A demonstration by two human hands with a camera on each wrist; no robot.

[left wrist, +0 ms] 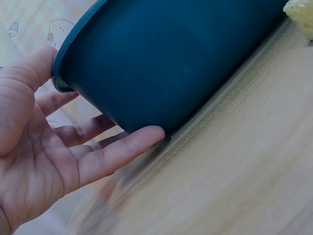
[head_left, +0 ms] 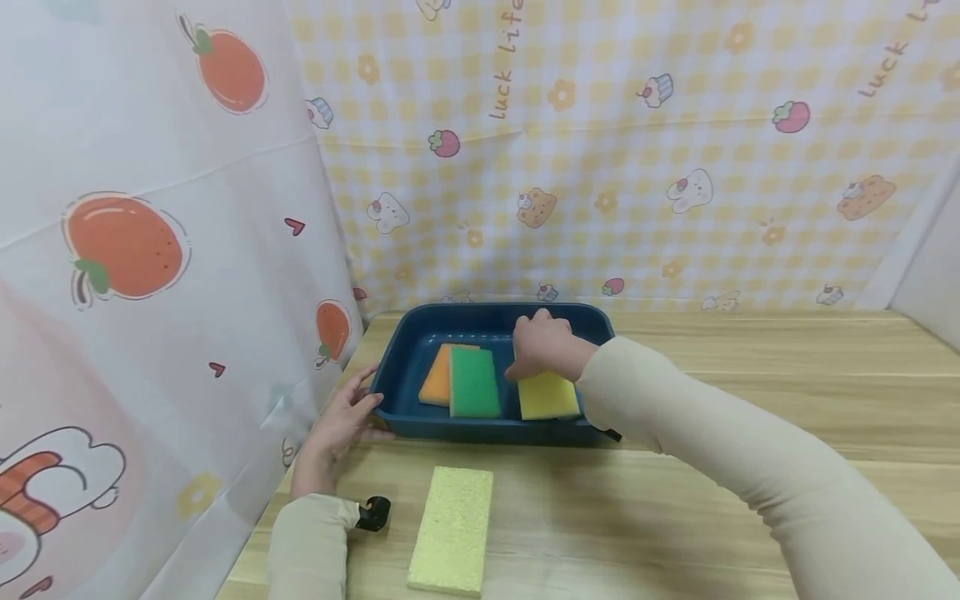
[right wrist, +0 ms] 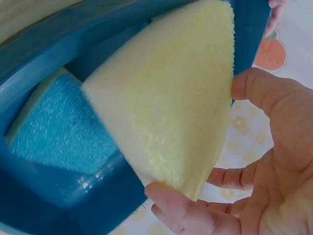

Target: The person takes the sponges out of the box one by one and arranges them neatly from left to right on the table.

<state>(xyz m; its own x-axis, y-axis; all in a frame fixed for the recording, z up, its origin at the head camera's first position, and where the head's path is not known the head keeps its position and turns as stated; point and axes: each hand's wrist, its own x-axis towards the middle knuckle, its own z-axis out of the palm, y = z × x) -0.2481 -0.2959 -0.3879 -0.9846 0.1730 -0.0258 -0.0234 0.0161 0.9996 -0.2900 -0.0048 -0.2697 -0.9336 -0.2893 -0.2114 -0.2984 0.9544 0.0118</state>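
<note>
A dark blue rectangular basin point(head_left: 480, 429) stands on the table with several sponges in it. Inside its right part, my right hand point(head_left: 547, 342) pinches a yellow sponge point(head_left: 550, 396) between thumb and fingers; the right wrist view shows this sponge point(right wrist: 171, 98) tilted above a blue sponge point(right wrist: 66, 125). A green sponge point(head_left: 474, 383) overlaps an orange sponge point(head_left: 435, 379) toward the basin's left. My left hand point(head_left: 345, 417) rests against the basin's left end, its thumb at the rim and its fingers point(left wrist: 122, 152) fairly straight along the outer wall.
A pale yellow sponge point(head_left: 452, 531) lies flat on the wooden table point(head_left: 622, 517), in front of the basin. Patterned cloth point(head_left: 600, 150) hangs behind the basin, and white cloth point(head_left: 225, 275) with printed fruit hangs close on the left.
</note>
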